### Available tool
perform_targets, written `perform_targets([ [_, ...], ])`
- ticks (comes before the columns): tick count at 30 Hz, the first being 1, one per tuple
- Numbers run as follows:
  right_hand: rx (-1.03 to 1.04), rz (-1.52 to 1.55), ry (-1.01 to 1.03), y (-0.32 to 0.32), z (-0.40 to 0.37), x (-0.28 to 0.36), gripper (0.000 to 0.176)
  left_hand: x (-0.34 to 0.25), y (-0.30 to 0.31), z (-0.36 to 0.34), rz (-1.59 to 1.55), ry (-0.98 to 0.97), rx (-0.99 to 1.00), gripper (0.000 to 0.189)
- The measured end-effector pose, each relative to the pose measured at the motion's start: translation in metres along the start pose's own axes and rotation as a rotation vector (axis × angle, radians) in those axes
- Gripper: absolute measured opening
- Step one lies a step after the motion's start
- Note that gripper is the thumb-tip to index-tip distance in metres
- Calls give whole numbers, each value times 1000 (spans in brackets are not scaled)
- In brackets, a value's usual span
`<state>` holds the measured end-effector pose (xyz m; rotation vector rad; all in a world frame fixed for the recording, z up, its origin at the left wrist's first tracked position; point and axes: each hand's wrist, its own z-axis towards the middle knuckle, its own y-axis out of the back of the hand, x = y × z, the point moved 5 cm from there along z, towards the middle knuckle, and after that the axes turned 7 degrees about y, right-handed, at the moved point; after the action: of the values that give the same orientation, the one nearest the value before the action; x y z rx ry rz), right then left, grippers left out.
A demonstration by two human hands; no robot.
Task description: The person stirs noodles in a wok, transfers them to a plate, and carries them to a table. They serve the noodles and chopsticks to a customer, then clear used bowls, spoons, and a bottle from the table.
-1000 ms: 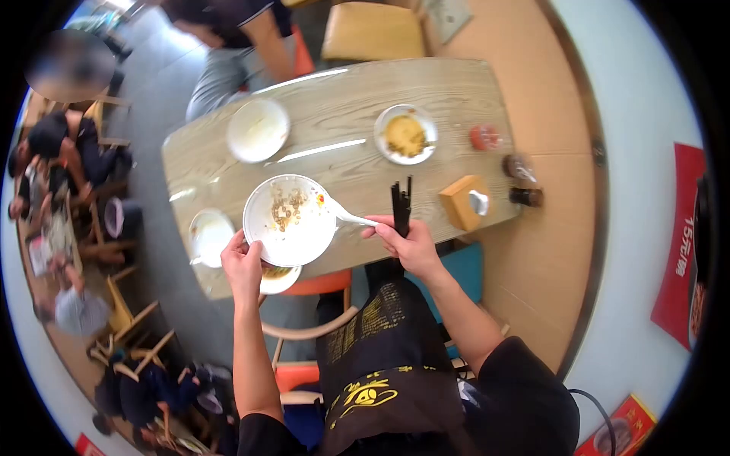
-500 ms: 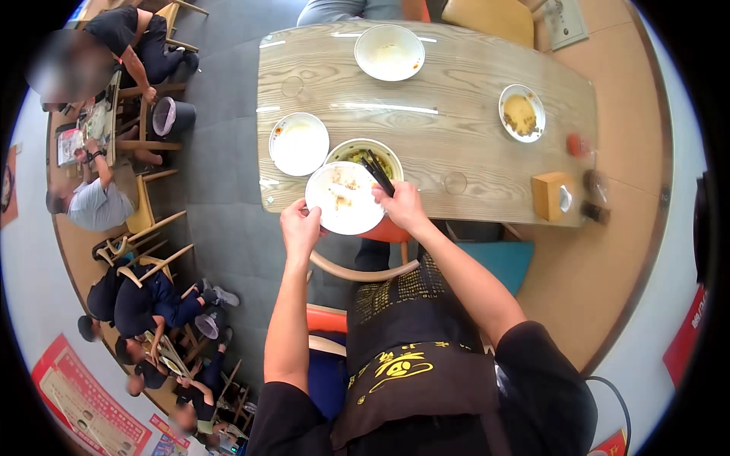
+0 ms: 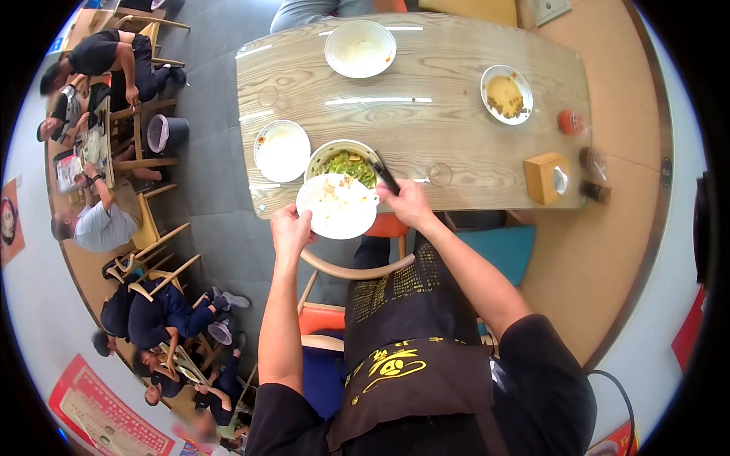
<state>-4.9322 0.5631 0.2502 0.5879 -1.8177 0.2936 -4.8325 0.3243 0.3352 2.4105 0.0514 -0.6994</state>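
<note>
My left hand (image 3: 290, 227) grips the left edge of a white plate (image 3: 334, 216), thumb on its rim. Brownish food bits lie on the plate near its far side. In my right hand (image 3: 407, 204) is a bundle of black chopsticks (image 3: 386, 179), tips pointing away from me over the right side of a bowl (image 3: 313, 164). The bowl stands at the table's near edge and holds chopped green and yellow food (image 3: 348, 166). The plate overlaps the near part of the bowl in this view. Left of it sits another white bowl (image 3: 282, 150).
On the wood-patterned table (image 3: 426, 72) are a large white bowl (image 3: 360, 50), a plate with yellow sauce (image 3: 503, 90), a glass (image 3: 439, 174), a tissue box (image 3: 544, 179) and jars (image 3: 595, 191). A chair (image 3: 357, 267) stands before me. People (image 3: 95, 216) sit at tables to the left.
The view has shifted, so the table sits farther left. The plate appears lower against the bowl, uncovering more green food. The chopsticks have swung toward the bowl's right rim.
</note>
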Motion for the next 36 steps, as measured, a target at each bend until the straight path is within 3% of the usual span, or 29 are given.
perform_targets([
  [3, 118, -33, 73, -10, 2, -9, 16, -3, 3, 2, 24, 45, 22, 21],
  [6, -5, 17, -49, 7, 12, -7, 19, -1, 6, 2, 24, 58, 38, 21],
  [10, 108, 57, 113, -20, 13, -13, 22, -9, 7, 0, 33, 82, 68, 22],
  [14, -52, -22, 62, 2, 18, -12, 23, -4, 9, 2, 22, 102, 67, 22],
  [18, 100, -38, 106, -11, 6, -10, 19, -1, 12, 5, 34, 102, 62, 21],
  [20, -111, 43, 22, 4, 6, -8, 18, -1, 15, 1, 34, 103, 60, 21],
  [25, 44, -75, 183, -12, -2, -6, 23, -5, 21, -5, 25, 81, 65, 21],
  [28, -193, -31, 53, 7, 7, 10, 17, -7, 29, -10, -27, 63, 66, 24],
  [32, -286, 118, 150, 37, -10, 45, 15, -1, 44, 1, -241, -38, 77, 32],
  [36, -433, 328, 57, 100, -40, 66, 14, -56, 14, 45, -502, -164, 56, 39],
])
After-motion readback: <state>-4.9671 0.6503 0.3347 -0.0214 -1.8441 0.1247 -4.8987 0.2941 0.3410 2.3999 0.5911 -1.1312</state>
